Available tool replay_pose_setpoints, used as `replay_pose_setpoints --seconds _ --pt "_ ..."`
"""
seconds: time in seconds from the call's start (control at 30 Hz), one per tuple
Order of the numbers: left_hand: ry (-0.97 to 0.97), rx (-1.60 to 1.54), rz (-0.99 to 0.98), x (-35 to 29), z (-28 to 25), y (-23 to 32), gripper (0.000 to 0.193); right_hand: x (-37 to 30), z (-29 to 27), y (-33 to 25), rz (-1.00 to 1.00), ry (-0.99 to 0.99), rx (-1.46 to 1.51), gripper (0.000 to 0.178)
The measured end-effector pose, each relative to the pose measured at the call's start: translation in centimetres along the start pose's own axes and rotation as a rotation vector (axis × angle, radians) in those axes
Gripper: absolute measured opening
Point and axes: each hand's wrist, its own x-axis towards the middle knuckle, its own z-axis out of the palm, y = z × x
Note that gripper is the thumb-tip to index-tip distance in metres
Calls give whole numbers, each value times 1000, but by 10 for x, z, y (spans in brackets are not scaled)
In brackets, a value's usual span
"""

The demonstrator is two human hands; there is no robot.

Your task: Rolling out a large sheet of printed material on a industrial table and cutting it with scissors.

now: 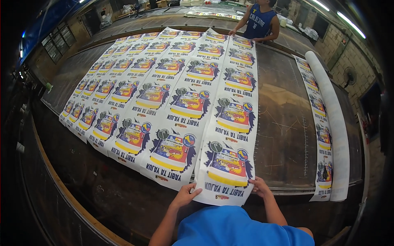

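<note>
A long white strip printed with repeated colourful designs runs across the table from my side to the far side. My left hand pinches its near left corner, and my right hand grips its near right edge. The near end hangs a little over the table's front edge, close to my blue shirt. Across the table, a person in a blue sleeveless jersey has both hands at the strip's far end. Similar printed strips lie side by side to the left, their edges overlapping.
The dark, scratched table shows to the right of the strips. Further right lies a thick white roll with a printed strip coming out from under it. A fan stands by the block wall at the right.
</note>
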Motion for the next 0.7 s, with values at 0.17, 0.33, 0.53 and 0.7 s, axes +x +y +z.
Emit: replay_pose_setpoints --seconds 0.17,0.33,0.53,0.7 --pt "-137 1 250 -25 -23 80 19 -3 19 4 68 -212 59 31" --pt "-164 106 295 -40 -67 106 18 14 55 20 -40 -339 98 53" --pt "-207 72 238 -43 -104 107 22 16 122 26 -195 -125 256 52" --pt "-214 158 251 -34 -142 94 28 1 169 13 -511 71 214 44"
